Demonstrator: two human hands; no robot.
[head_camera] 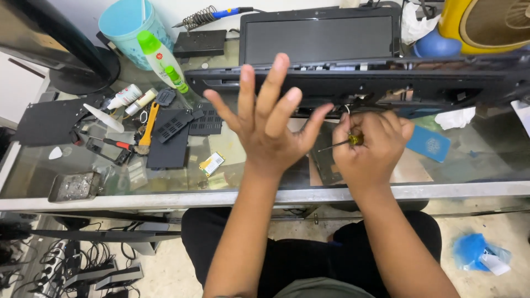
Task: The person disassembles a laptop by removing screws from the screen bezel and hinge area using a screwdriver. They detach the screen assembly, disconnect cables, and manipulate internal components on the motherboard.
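A small screwdriver [343,143] is clasped in the closed right hand [371,146], tip pointing left beside the laptop base [353,83]. The left hand [268,124] is spread wide, empty. The tip should be seated squarely, probably on a hidden screw.

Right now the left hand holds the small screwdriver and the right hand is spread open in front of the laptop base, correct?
No, the hands are swapped. In the head view the right hand holds the small screwdriver, and the left hand is spread open in front of the laptop base.
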